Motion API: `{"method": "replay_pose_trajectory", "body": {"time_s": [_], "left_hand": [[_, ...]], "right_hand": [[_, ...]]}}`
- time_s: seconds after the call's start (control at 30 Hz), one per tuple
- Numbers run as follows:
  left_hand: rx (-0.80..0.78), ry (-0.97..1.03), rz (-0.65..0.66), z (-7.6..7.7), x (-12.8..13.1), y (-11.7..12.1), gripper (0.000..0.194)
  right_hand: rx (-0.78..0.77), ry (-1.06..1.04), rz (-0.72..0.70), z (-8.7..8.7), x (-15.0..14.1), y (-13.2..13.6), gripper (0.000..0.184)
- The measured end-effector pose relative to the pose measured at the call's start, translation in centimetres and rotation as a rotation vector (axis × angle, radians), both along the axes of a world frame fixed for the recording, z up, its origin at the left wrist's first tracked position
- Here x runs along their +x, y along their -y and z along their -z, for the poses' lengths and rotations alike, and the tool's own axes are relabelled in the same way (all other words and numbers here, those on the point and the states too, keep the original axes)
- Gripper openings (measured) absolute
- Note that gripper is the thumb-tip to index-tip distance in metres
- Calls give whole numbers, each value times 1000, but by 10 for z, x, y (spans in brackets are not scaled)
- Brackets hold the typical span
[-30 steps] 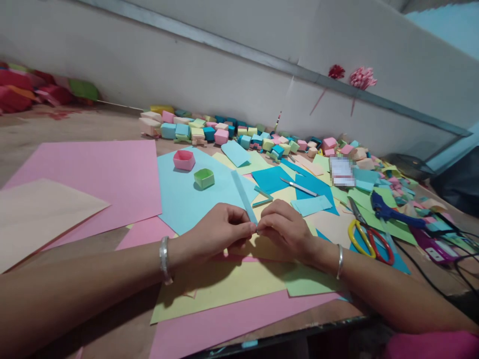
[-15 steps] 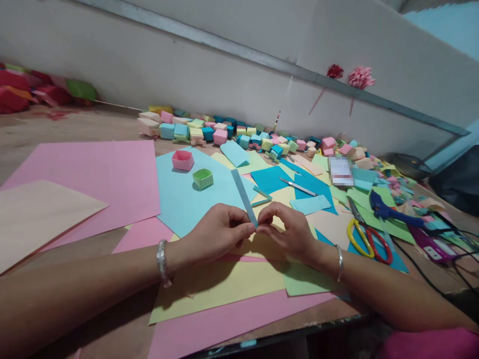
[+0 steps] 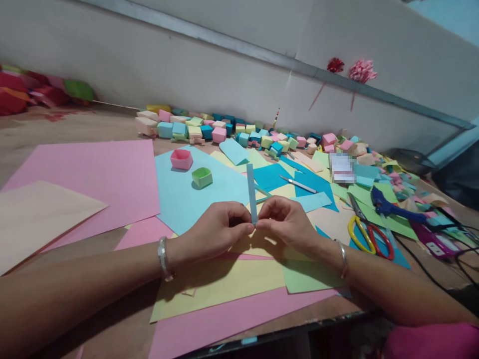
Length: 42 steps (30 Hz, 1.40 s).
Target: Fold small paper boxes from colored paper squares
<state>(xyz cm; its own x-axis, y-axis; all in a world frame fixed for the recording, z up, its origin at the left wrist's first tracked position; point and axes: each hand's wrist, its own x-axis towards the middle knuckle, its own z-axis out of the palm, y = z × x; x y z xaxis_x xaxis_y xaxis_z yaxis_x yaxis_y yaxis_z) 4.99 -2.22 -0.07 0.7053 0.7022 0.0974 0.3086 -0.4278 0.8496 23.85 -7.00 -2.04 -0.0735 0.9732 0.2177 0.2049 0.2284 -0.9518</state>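
Observation:
A narrow light-blue paper strip (image 3: 251, 189) stands nearly upright between my hands. At its lower end, my left hand (image 3: 220, 228) pinches it between thumb and forefinger. My right hand (image 3: 288, 223) closes on the same end from the other side, fingertips almost touching the left ones. Just behind the right fingers lies a folded thin blue-green strip (image 3: 263, 190), partly hidden. Beyond my left hand, a small green paper box (image 3: 202, 177) and a pink paper box (image 3: 181, 159) sit on a large light-blue sheet (image 3: 172, 199).
Yellow-and-red-handled scissors (image 3: 368, 234), a blue glue gun (image 3: 396, 207) and a cutter knife (image 3: 298, 184) lie to the right. Several small paper blocks (image 3: 219, 134) line the wall. Pink sheets (image 3: 97, 184) cover the left side. Black cables (image 3: 421, 271) run at the right edge.
The strip has swung from leaning left to almost upright. Both hands stay together at its lower end, with the fingers slightly shifted.

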Motion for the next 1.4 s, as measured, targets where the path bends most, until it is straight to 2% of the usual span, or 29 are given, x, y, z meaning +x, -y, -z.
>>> {"method": "replay_pose_trajectory", "body": {"time_s": [0.17, 0.33, 0.57, 0.7, 0.97, 1.2, 1.4], "left_hand": [[227, 9, -164, -2, -2, -10, 16], [356, -26, -265, 2, -5, -24, 17], [226, 61, -245, 7, -3, -29, 12], [139, 98, -233, 6, -2, -29, 12], [54, 141, -231, 10, -2, -30, 9], [-82, 303, -163, 14, 0, -29, 5], [-106, 334, -201, 11, 3, -24, 9]], "right_hand": [[-104, -59, -10, -6, -10, -18, 21], [-46, -17, 76, -4, -25, -33, 11], [-117, -111, 184, 5, -27, -32, 12], [-156, -159, 147, 2, -29, -30, 13], [-141, -185, 128, 2, -30, -30, 9], [-129, -197, 152, 2, -31, -30, 5], [-90, -216, 183, 3, -31, -31, 5]]}}
